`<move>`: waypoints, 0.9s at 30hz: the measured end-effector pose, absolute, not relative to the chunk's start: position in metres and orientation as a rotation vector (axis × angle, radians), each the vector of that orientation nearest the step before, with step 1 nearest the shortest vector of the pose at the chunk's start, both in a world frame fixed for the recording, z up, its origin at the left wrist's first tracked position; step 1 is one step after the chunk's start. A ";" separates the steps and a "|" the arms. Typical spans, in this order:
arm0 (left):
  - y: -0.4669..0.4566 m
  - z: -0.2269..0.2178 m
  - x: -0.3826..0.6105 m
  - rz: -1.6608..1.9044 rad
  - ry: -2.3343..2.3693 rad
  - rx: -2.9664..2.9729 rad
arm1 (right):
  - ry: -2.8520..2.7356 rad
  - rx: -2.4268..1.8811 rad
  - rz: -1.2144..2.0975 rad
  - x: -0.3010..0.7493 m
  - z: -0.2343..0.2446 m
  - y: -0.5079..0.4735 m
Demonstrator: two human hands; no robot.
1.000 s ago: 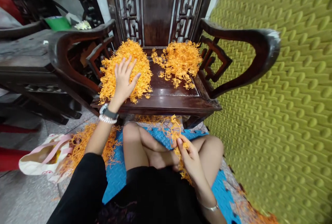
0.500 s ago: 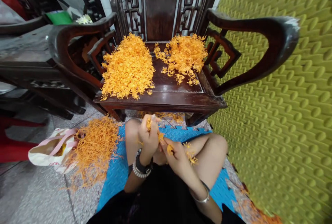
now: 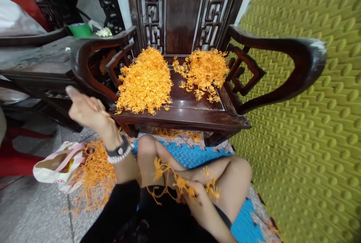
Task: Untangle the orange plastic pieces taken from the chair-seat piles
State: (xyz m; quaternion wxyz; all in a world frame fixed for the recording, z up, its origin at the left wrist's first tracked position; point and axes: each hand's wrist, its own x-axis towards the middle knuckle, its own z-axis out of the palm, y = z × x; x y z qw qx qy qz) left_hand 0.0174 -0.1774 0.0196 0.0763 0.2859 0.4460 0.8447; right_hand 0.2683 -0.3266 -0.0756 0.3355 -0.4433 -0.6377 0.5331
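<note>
My left hand (image 3: 91, 114) is raised in front of the chair's left armrest, smeared by motion. Its thumb sticks out and the other fingers look curled; whether anything is in them I cannot make out. Low over my lap, my right hand (image 3: 197, 196) is closed on orange plastic flower pieces (image 3: 180, 183), with thin stems and spidery heads sticking out to both sides. On the wooden chair (image 3: 180, 114) before me lie a large heap of short yellow-orange flower heads (image 3: 145, 83) and a smaller heap of orange flower pieces (image 3: 207, 68).
Thin orange stems (image 3: 98, 175) are piled on the floor at left, beside a white cloth bag (image 3: 52, 169) with pink straps. A blue foam mat (image 3: 245, 220) lies under my crossed legs. A yellow-green textured mat (image 3: 296, 141) stands at right. A dark side table (image 3: 36, 59) adjoins the chair.
My left hand has left my right hand and swung up and to the left. My right hand has dropped slightly, still holding flower pieces. The view has tilted a little.
</note>
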 end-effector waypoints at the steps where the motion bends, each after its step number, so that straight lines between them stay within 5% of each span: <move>1: -0.157 0.029 0.001 2.589 1.419 0.938 | -1.625 -1.198 1.413 0.271 -0.082 -0.326; 6: -0.053 0.042 -0.024 2.019 1.952 1.807 | -1.529 -1.256 1.191 0.272 -0.090 -0.305; 12: 0.012 0.010 -0.006 1.548 1.857 2.136 | -1.486 -1.138 1.124 0.270 -0.073 -0.280; 16: -0.043 -0.012 0.005 1.643 1.720 2.126 | -1.444 -1.112 1.086 0.277 -0.074 -0.273; 21: -0.184 -0.045 0.068 1.526 0.811 1.950 | -1.407 -1.164 1.097 0.271 -0.079 -0.271; 27: -0.240 -0.064 0.127 1.475 1.069 1.856 | -1.661 -1.113 1.214 0.261 -0.072 -0.279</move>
